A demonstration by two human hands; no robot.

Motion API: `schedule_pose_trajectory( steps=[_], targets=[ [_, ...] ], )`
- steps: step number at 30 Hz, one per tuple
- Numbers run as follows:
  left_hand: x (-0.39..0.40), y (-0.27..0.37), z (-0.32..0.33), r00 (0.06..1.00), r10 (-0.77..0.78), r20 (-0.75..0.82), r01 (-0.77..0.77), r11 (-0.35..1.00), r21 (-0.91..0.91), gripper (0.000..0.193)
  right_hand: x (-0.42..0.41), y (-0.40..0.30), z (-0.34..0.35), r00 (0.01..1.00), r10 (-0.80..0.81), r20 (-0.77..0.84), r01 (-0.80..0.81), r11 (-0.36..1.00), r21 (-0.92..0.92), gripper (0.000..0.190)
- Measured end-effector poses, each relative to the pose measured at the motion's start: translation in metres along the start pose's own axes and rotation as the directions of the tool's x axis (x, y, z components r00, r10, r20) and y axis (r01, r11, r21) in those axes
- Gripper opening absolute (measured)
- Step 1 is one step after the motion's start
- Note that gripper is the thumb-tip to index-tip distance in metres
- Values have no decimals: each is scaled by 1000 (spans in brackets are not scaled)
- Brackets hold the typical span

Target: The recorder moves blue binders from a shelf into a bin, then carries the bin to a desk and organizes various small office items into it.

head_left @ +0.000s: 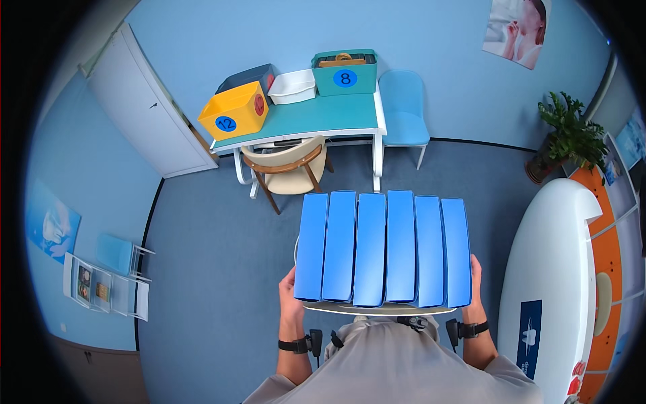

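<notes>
A light-coloured bin is held in front of my body, with a row of several blue file boxes standing side by side in it and hiding most of it. My left hand grips the bin's left side, and my right hand grips its right side; the fingers of both are partly hidden behind the load. Black straps with small devices are round both my wrists.
Ahead stands a green-topped table bearing a yellow bin, a dark grey bin, a white tray and a green bin. A wooden-backed chair is before it, a blue chair beside it. A white counter stands right.
</notes>
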State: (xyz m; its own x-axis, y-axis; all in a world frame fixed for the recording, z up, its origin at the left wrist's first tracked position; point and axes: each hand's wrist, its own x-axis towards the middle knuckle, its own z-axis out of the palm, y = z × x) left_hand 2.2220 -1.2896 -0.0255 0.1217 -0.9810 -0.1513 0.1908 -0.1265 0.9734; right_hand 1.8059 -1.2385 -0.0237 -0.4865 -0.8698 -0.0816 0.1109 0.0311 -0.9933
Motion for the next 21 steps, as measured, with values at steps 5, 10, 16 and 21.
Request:
schedule_pose_trajectory(
  steps=[5,10,16,21],
  targets=[
    [72,-5,25,999,-8,-47,9,1000,7,25,82,15,23,1000,0,3,0,1000,26,23],
    [154,5,64,992,10,-126,-11,1000,-3,23,191,8,56,997,-2,78,1,1000,20,24],
    [241,31,109,995,64,-75,-66,998,-17,34,310,-10,82,989,-41,141,32,997,71,24],
    [305,51,150,995,87,-43,-88,995,-35,33,372,-16,93,997,-24,69,20,998,57,24]
  ],
)
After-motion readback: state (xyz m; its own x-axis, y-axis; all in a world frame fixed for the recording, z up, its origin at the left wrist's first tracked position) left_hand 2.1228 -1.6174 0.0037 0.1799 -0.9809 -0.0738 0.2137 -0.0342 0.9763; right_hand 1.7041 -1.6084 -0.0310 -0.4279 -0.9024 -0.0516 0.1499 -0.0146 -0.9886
